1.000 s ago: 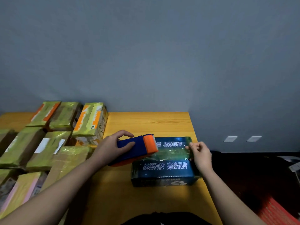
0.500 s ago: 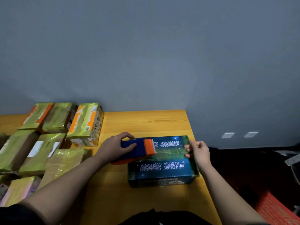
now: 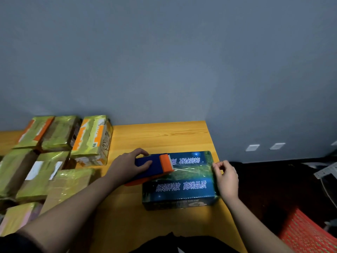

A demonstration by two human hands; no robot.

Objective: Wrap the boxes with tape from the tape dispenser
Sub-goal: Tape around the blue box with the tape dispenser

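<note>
Box: my blue box [image 3: 179, 187] is a glossy printed carton with white lettering, long and rectangular, lying flat near the right edge of the worktop [image 3: 160, 136]
Tape dispenser: the tape dispenser [image 3: 155, 166] is smooth plastic, a dark blue body with an orange blade end, resting on the box's left top edge
Tape: a clear, shiny strip of tape [image 3: 193, 168] stretches across the box top from the orange end to the right edge
Left hand: my left hand [image 3: 125, 166] grips the blue body, fingers curled over its far side and thumb lying along the top
Right hand: my right hand [image 3: 226, 177] pinches the tape's free end at the box's right edge, thumb and forefinger together, other fingers curled
Worktop: yellow wood with visible grain
Wrapped boxes: the wrapped boxes [image 3: 54, 156] sit in rows on the left, cardboard under crinkled yellow-green film, some with orange and white patches
Change: since a second ago the dispenser has slid further left, so more tape lies drawn out; my right hand has kept its pinch
</note>
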